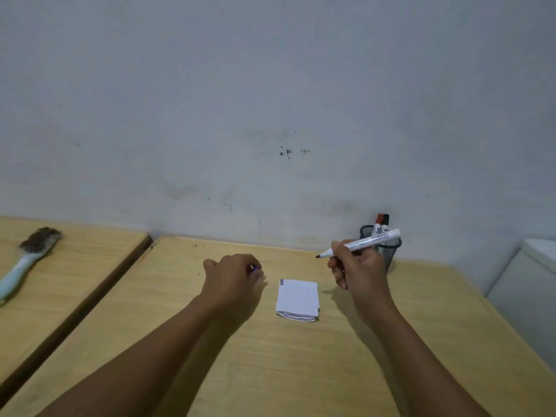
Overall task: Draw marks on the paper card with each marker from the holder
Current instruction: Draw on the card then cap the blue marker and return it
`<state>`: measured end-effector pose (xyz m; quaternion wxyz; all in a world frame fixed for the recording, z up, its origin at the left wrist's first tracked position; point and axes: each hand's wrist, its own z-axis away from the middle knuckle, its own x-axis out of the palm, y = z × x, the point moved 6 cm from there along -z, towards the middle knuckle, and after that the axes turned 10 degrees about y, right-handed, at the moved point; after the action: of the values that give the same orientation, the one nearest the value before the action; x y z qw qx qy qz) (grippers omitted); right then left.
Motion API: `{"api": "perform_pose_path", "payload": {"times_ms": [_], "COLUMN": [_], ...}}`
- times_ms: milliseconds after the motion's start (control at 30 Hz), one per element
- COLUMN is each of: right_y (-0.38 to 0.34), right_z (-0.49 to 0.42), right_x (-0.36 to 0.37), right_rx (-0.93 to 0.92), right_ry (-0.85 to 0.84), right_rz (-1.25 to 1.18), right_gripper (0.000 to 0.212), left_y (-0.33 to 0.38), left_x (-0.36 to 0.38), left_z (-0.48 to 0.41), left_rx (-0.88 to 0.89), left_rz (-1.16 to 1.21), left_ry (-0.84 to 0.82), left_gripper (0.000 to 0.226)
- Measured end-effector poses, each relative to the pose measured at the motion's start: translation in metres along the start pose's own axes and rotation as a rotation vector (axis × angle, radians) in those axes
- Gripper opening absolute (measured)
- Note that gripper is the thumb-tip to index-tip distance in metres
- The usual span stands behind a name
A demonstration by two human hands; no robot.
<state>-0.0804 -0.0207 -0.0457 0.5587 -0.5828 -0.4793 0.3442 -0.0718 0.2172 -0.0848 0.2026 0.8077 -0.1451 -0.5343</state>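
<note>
A folded white paper card (298,297) lies on the wooden table (270,371), with two short dark lines at its top left corner. My right hand (358,267) holds an uncapped white marker (365,243) above the table, right of the card, with its dark tip pointing left. My left hand (233,278) is closed left of the card around a small blue cap (255,268). A black mesh holder (386,249) stands by the wall behind my right hand, holding two markers, one with a red cap (378,225) and one with a black cap (386,223).
A second wooden table (60,281) stands to the left across a narrow gap, with a pale-handled brush (28,257) on it. A white cabinet or appliance (529,284) stands at the right edge. A grey wall runs along the back.
</note>
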Motion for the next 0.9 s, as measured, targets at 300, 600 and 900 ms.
{"api": "perform_pose_path", "payload": {"times_ms": [300, 600, 900], "right_y": [-0.077, -0.153, -0.194], "right_z": [0.038, 0.068, 0.06], "right_x": [-0.002, -0.036, -0.071], "right_rx": [-0.09, -0.254, -0.292], "right_ry": [-0.101, -0.12, -0.038], "right_rz": [-0.015, 0.014, 0.075], "right_gripper": [0.013, 0.023, 0.03], "left_y": [0.096, 0.174, 0.239], "left_x": [-0.084, -0.131, -0.166], "left_z": [0.038, 0.06, 0.061], "left_rx": [0.039, 0.278, 0.597], "left_rz": [0.888, 0.887, 0.415], "left_ry": [-0.048, -0.046, 0.373], "left_gripper": [0.015, 0.019, 0.021]}}
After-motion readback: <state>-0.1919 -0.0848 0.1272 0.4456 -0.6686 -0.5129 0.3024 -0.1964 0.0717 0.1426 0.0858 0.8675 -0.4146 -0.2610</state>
